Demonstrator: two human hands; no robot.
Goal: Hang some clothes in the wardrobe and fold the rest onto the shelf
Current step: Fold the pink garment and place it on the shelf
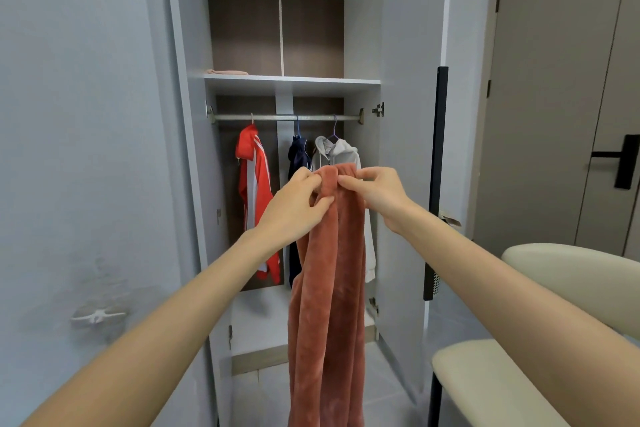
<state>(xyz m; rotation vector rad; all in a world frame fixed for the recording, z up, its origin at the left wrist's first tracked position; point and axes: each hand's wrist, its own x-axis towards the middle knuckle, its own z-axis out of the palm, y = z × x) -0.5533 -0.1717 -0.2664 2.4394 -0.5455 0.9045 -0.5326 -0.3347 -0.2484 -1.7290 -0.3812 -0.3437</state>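
Wardrobe [398, 114] open dead ahead of my hands, doors swung wide. Beyond and above my hands: shelf [292, 81] with one folded pinkish item [227, 72] at its left end, rail [284, 117] just under the shelf. On the rail: red jacket [254, 191] beyond my left hand, navy garment [298, 156] and grey hoodie [337, 151] directly behind both hands. Cream chair [519, 340] under my right forearm.

Task item: rust-pink fleece garment [329, 288], held up between me and the hoodie. Long axis vertical, it hangs from my hands down out of frame. Left hand [298, 204] and right hand [375, 192] both pinch its top edge, fingers curled on the fabric, hands nearly touching, about equally near.

My read: no hanger on it, so this looks like a fold-for-shelf piece. Shelf is up and forward of my hands; the garment's length needs folding before lifting.
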